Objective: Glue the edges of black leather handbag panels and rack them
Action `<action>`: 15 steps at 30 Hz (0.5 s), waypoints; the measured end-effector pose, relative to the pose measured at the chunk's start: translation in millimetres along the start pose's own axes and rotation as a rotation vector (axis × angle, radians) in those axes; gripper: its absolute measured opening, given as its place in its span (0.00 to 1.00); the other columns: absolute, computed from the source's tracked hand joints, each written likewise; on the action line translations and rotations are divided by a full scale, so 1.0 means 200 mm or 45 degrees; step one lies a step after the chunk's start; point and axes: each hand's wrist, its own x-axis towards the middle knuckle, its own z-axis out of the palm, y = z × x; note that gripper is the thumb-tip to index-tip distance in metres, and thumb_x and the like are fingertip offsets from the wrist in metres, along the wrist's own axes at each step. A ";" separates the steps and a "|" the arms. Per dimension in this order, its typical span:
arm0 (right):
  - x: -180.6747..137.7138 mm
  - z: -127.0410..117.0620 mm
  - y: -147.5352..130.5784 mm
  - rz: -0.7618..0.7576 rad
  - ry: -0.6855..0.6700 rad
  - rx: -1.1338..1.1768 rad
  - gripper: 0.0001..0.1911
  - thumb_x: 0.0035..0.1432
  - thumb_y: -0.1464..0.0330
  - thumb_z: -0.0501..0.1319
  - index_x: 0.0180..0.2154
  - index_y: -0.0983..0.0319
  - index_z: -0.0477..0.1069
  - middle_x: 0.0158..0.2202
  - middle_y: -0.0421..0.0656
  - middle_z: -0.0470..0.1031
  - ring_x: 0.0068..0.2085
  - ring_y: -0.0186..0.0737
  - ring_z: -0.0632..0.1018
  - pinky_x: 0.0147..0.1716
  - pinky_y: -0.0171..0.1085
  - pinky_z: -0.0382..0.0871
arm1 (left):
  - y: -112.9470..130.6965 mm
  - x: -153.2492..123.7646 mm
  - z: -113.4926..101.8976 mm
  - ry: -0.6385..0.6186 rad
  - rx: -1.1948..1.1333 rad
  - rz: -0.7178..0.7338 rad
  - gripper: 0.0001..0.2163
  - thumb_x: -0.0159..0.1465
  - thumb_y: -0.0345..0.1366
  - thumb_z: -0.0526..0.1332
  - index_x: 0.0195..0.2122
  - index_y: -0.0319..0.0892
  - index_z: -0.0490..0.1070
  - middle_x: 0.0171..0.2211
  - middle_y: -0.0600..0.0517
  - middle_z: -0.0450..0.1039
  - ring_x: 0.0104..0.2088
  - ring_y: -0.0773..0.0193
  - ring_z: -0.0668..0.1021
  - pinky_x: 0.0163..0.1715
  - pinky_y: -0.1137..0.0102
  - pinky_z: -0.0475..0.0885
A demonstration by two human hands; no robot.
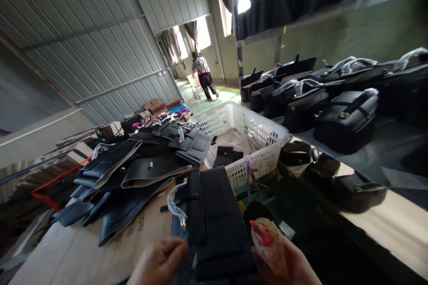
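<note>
A black handbag lies in front of me on the cardboard-covered surface, its handle wrapped in clear plastic. My left hand is at its lower left edge, slightly blurred, fingers curled with the thumb against them; what they hold, if anything, is hidden. On the bag's lower right, my right hand grips a smeared squeeze bottle whose red nozzle points up. Behind the bottle shows a dark rounded shape that I cannot identify. Unassembled black bag pieces are piled to the left.
A white plastic basket with dark pieces inside stands beyond the bag. Finished-looking black handbags fill the bench on the right, with more dark bag parts below. Far off, a person leans over a cart.
</note>
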 end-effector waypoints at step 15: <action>-0.01 -0.03 0.01 -0.006 0.040 0.050 0.14 0.47 0.56 0.75 0.34 0.56 0.82 0.31 0.42 0.83 0.33 0.43 0.81 0.35 0.40 0.76 | 0.19 0.67 -0.25 0.482 -0.291 -0.140 0.15 0.36 0.38 0.79 0.22 0.41 0.76 0.25 0.44 0.78 0.37 0.42 0.81 0.34 0.61 0.74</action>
